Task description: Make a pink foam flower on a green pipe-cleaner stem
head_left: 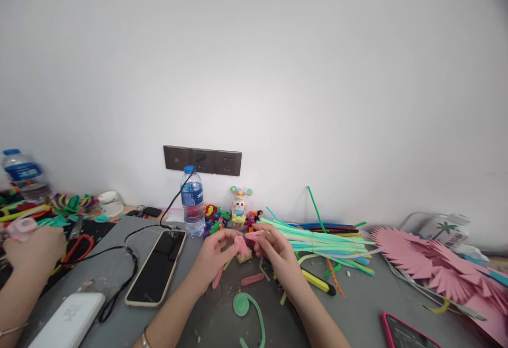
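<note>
A folded bundle of pink pipe cleaner (241, 246) is pinched between the thumb and fingers of my left hand (212, 258). Facing it, my right hand (281, 257) grips another pink pipe cleaner piece (251, 236); I cannot tell whether the two pieces are joined. Below my left fingers a pink strand (217, 277) slants down. On the grey table between my forearms lie a loose pink piece (252, 280) and a green pipe cleaner coil (241, 304) with a long tail. A yellow and black tool (317, 281) rests beside my right wrist, partly hidden.
Behind my hands stand a water bottle (192, 205) and a small figurine (238, 208). Pipe cleaners (325, 243) and pink folded paper (420, 258) lie to the right. A phone (156, 268), cable and power bank (69, 319) lie left, near another person's hand (37, 250).
</note>
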Demonstrator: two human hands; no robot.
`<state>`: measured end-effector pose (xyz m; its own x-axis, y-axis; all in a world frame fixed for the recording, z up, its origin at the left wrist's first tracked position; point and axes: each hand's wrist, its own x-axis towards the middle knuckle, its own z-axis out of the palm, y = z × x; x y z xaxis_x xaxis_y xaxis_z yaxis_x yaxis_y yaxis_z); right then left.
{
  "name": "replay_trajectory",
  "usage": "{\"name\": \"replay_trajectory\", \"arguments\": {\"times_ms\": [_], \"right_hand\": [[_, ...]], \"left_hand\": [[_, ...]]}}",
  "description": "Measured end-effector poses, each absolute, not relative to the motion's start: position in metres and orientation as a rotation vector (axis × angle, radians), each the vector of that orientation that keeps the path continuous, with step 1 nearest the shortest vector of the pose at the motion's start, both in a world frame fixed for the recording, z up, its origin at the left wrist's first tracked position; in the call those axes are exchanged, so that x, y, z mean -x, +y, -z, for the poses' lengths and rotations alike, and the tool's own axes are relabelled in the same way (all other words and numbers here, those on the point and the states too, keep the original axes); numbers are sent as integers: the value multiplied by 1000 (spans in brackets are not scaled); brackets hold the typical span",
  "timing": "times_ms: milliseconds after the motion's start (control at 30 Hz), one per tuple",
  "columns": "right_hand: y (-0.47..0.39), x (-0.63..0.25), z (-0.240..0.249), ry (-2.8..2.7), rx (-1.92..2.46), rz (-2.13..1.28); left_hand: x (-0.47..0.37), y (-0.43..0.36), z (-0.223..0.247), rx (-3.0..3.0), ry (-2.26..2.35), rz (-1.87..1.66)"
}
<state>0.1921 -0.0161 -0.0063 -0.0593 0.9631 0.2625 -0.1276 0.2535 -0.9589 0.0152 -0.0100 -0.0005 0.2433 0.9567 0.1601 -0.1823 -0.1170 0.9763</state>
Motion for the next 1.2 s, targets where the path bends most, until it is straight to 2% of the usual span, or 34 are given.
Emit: {"name": "replay_trajectory", "arguments": {"times_ms": [500, 733, 900, 1100, 1200], "right_hand": [[-23, -186, -1, -1229, 856, -1368], [-20, -191, 1, -1243, 882, -1323], [-19, -198, 1, -1402, 935, -1133], [-22, -203, -2, -1809, 1035, -626], [-24, -203, -5, -1908, 1050, -488]], "left_hand": [[-15, -12, 2, -1232, 702, -1126], [-15, -12, 1, -1192, 733, -1128], [-14, -15, -7, -1160, 746, -1119], [-13, -18, -13, -1120, 777, -1074], [-13, -18, -13, -1105, 748, -1095]]}}
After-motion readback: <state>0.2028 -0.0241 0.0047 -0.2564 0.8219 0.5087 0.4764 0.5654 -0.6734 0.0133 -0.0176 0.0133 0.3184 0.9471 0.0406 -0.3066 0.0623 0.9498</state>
